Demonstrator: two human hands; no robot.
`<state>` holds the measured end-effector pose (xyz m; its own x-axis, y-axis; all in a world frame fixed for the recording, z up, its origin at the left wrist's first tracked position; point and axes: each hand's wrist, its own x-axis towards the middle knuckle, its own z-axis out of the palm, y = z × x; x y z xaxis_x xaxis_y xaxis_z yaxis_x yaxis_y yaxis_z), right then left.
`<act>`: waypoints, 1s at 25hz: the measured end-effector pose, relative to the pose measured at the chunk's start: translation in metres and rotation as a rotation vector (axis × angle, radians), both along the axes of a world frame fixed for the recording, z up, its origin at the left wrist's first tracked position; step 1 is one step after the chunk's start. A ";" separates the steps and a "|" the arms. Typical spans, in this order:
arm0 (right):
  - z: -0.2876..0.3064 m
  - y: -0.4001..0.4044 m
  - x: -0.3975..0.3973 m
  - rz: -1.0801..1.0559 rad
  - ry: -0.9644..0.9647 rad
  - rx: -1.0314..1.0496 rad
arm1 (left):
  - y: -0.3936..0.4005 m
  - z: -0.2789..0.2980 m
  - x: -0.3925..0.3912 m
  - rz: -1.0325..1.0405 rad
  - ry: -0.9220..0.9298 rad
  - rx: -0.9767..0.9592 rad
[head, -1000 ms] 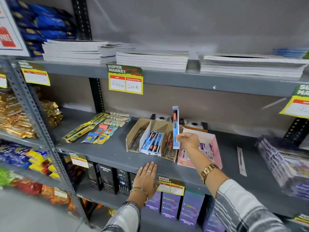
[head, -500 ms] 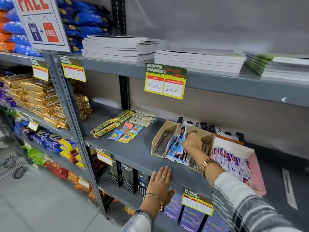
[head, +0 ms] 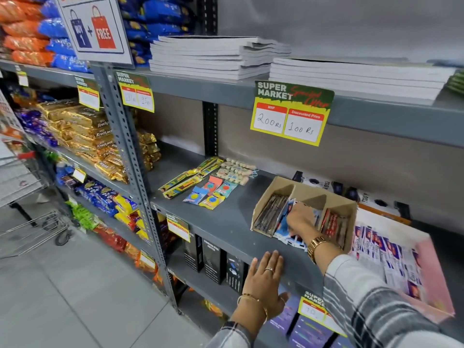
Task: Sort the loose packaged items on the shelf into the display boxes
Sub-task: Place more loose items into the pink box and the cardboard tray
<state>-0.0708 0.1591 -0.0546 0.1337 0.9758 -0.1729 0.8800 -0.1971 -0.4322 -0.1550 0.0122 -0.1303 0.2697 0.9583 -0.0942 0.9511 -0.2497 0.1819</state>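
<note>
Right hand [head: 298, 218], fingers curled on blue-and-white flat packets [head: 285, 228], reaches into the brown cardboard divider box [head: 261, 209] at centre right. Left hand [head: 267, 275] lies spread flat on the grey metal shelf [head: 226, 222] edge; the pink cardboard tray [head: 431, 267] crowds the right.

A second ago, held upright above the cardboard display box [head: 303, 194] in the right hand [head: 300, 218] — a blue packaged item [head: 285, 226]. Now lowered into the middle compartment, among the other blue packs, with the right hand down in there too, fingers spread over the packs rather than pinching one. Half a second ago, reaching toward the right-hand compartment — since shifted to the middle one.
</note>
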 end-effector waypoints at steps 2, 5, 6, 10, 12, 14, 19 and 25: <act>-0.003 0.000 0.002 -0.031 0.015 0.005 | 0.000 -0.001 0.000 -0.002 0.006 -0.001; -0.003 -0.003 0.005 -0.027 -0.021 0.110 | -0.001 -0.001 0.000 -0.001 0.014 -0.009; -0.002 -0.003 0.006 -0.025 -0.039 0.148 | -0.001 0.000 0.000 -0.002 0.023 -0.012; 0.005 -0.011 0.011 0.030 -0.125 0.295 | 0.000 0.000 0.001 0.004 0.053 -0.012; 0.010 -0.020 0.017 0.098 -0.237 0.350 | 0.000 0.001 0.001 0.012 0.071 -0.015; 0.014 -0.031 0.028 0.152 -0.334 0.410 | 0.000 0.000 0.003 0.020 0.088 -0.011; 0.012 -0.053 0.067 0.151 -0.487 0.487 | -0.003 0.001 0.012 0.055 0.090 0.013; 0.010 -0.085 0.125 0.034 -0.529 0.455 | -0.011 0.002 0.040 -0.009 0.114 0.038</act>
